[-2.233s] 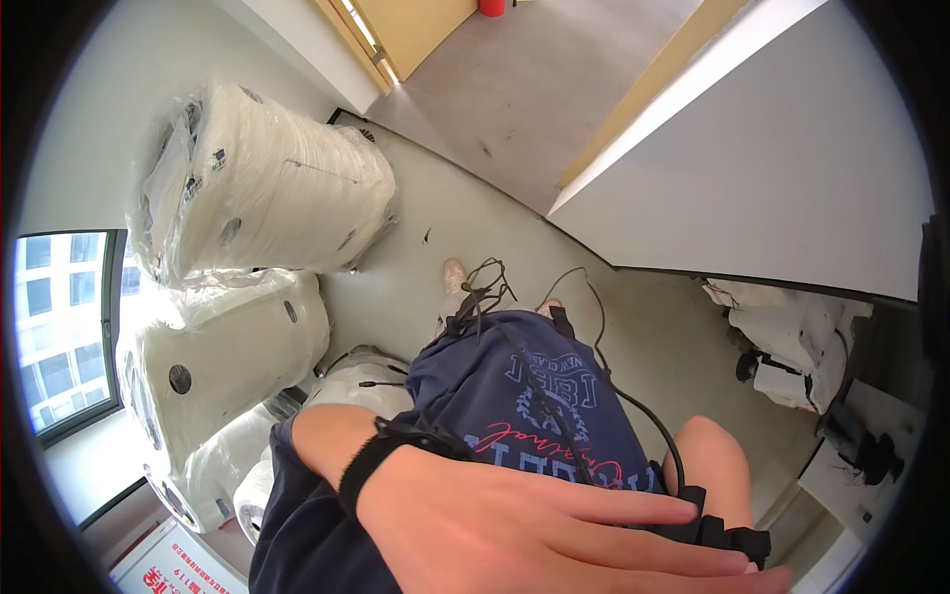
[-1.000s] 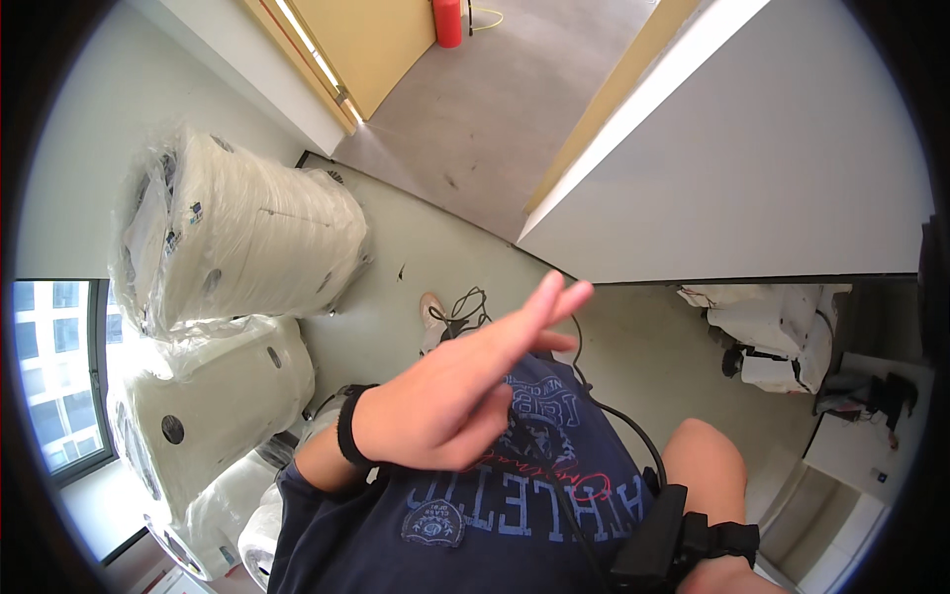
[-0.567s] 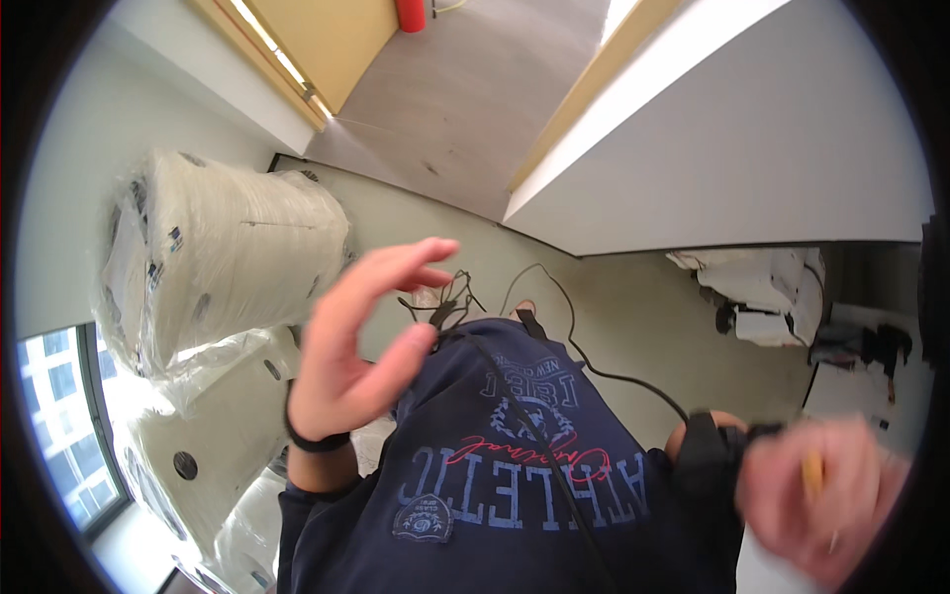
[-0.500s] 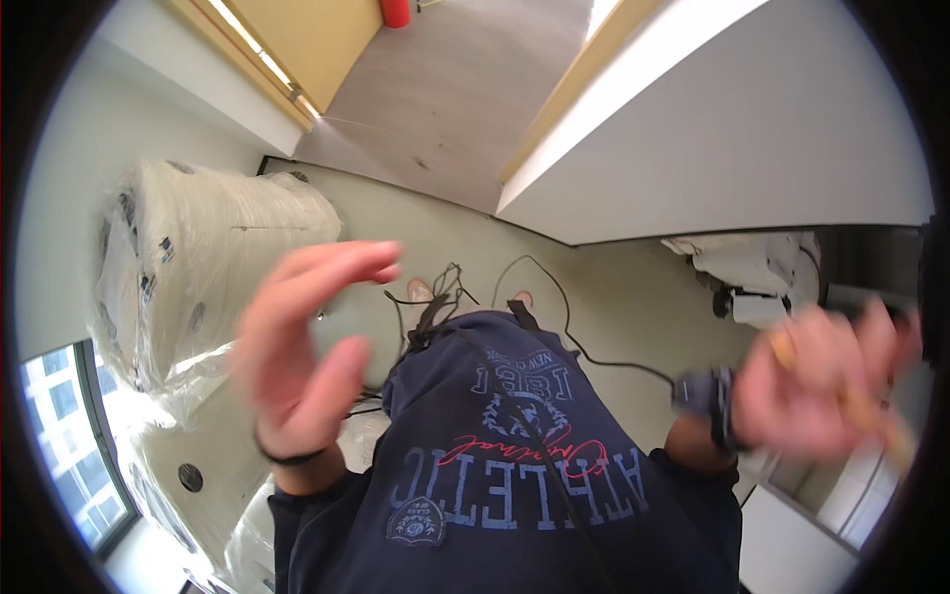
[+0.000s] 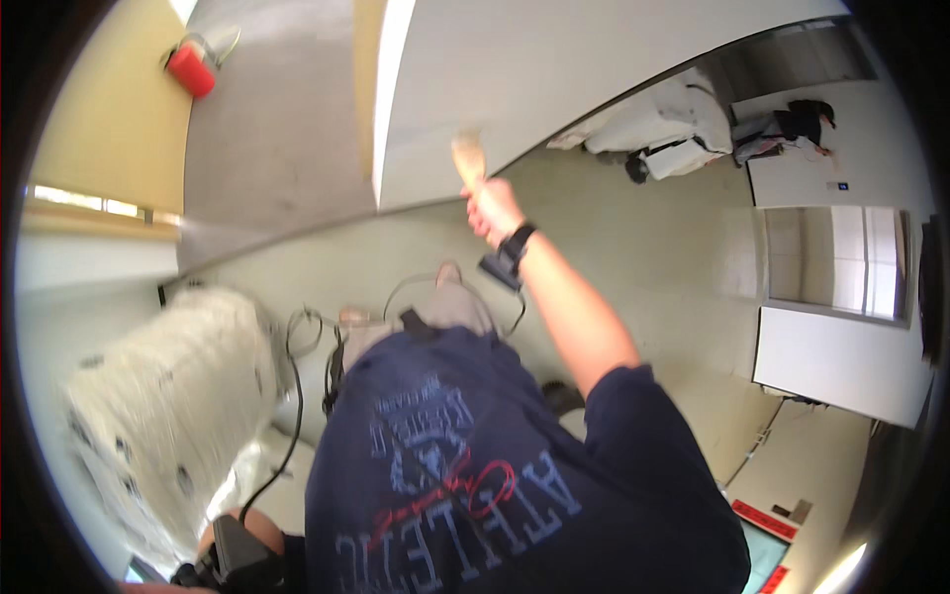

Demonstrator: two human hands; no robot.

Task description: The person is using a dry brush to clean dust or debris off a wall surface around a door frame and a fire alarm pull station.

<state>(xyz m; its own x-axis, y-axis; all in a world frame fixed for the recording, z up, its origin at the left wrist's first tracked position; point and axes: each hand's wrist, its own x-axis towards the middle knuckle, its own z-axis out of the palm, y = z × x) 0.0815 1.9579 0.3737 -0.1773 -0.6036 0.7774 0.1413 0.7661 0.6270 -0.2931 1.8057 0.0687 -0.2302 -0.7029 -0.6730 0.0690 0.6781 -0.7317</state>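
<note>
Right hand (image 5: pixel 495 211) closed on a pale brush (image 5: pixel 469 163), arm extended ahead
Fingers wrap the handle of the brush; its head, blurred, points away from the body against the view of a white wall panel (image 5: pixel 554 79), and contact with that panel cannot be determined. A black wrist device (image 5: pixel 507 255) is strapped just behind the hand. Of the left hand (image 5: pixel 168 589), at most a sliver of skin shows at the lower edge; its grip cannot be told. Further out, a navy shirt (image 5: pixel 445 495) covers the torso, and a black cable (image 5: pixel 298 396) runs down its left side. A plastic-wrapped white object (image 5: pixel 178 406) stands at left; a red fire extinguisher (image 5: pixel 190 71) shows beside a yellow door (image 5: pixel 109 109) at upper left
</note>
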